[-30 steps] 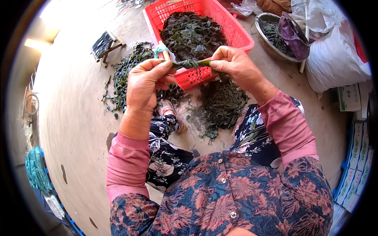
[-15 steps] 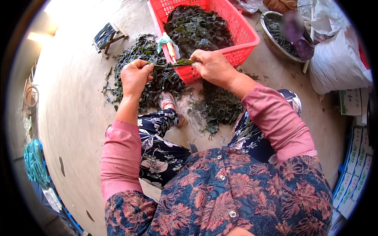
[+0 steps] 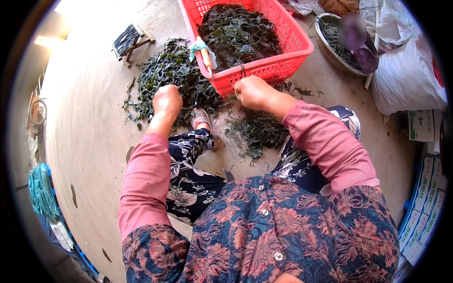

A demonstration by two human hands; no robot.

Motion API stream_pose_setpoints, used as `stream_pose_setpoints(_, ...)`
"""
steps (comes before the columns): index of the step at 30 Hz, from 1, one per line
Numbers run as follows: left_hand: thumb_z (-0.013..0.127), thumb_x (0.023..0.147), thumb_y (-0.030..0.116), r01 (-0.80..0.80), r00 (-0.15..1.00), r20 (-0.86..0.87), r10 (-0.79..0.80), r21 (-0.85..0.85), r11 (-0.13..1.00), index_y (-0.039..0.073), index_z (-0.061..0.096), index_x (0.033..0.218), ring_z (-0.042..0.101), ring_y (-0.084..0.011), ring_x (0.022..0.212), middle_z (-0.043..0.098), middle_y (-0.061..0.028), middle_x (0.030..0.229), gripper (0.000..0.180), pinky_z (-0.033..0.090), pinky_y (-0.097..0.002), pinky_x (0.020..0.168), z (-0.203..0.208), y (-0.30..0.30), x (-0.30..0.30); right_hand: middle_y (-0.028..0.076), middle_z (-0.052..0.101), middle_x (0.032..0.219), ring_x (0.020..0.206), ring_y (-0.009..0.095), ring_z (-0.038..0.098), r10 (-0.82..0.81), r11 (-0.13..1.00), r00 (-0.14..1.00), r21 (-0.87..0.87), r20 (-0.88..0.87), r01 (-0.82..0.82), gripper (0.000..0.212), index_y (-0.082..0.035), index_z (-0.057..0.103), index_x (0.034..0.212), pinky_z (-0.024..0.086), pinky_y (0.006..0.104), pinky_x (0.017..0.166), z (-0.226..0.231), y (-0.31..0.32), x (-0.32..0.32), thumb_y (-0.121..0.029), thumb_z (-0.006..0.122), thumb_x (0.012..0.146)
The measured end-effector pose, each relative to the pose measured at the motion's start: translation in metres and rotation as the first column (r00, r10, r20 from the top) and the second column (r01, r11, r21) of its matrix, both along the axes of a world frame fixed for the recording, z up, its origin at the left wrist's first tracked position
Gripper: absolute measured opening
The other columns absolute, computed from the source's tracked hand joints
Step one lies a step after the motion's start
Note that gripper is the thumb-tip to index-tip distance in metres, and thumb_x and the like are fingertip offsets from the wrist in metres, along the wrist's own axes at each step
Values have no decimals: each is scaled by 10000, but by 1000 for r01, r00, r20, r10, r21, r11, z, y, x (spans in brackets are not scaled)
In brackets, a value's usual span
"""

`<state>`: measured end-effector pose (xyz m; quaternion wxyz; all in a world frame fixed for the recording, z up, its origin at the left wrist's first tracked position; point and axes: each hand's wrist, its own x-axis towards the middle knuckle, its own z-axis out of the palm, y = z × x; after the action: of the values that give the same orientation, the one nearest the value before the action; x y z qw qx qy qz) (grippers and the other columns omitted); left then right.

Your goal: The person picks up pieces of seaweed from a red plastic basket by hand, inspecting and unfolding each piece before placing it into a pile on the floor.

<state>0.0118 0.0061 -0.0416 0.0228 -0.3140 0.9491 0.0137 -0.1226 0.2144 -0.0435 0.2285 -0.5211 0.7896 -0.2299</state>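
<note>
My left hand (image 3: 167, 100) is a closed fist above the left heap of wet dark green seaweed (image 3: 165, 70); whatever its fingers hold is hidden. My right hand (image 3: 255, 93), fingers also closed, is just below the near rim of a red plastic basket (image 3: 283, 59). A bit of dark green seaweed strip shows at its fingertips. More seaweed (image 3: 240, 35) fills the basket. A smaller seaweed pile (image 3: 262, 132) lies on the floor between my legs, below the right hand.
A knife-like tool with an orange handle (image 3: 206, 57) and a teal tie sits at the basket's left corner. A small folding stool (image 3: 130, 42) stands far left. To the right are a metal basin (image 3: 325, 45) of seaweed, a white sack (image 3: 408, 78) and stacked boxes (image 3: 422, 207).
The seaweed strip stretched between my hands no longer spans them. Both hands have dropped nearer to me, the left turning knuckles up. A dark strand now hangs over the basket's near rim.
</note>
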Motion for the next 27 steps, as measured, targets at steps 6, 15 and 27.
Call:
stream_pose_setpoints(6, 531, 709, 119, -277, 937, -190, 294, 112, 954, 128, 583, 1050, 574, -307, 913, 594, -166, 983, 345, 445, -375, 797, 29, -25, 2, 43, 604, 804, 714, 119, 595, 97, 934, 99, -125, 990, 335, 116, -46, 524, 905, 502, 294, 658, 37, 22, -26, -142, 504, 845)
stream_pose_setpoints(15, 638, 753, 151, 500, 776, -547, 313, 837, 224, 42, 478, 1163, 565, -125, 792, 576, -72, 999, 453, 462, -258, 705, 73, 72, -21, 126, 580, 937, 839, 248, 600, 329, 842, -149, -218, 933, 494, 114, -8, 458, 943, 495, 358, 730, 71, 33, -10, -73, 439, 852)
stream_pose_setpoints(27, 583, 780, 61, 459, 880, -435, 191, 882, -104, -24, 564, 1040, 545, -94, 846, 590, -61, 990, 274, 422, -230, 779, 77, 104, -20, 94, 583, 922, 838, 188, 584, 346, 676, -25, -231, 938, 700, 137, -10, 521, 957, 469, 352, 793, 84, 49, -14, -45, 469, 835)
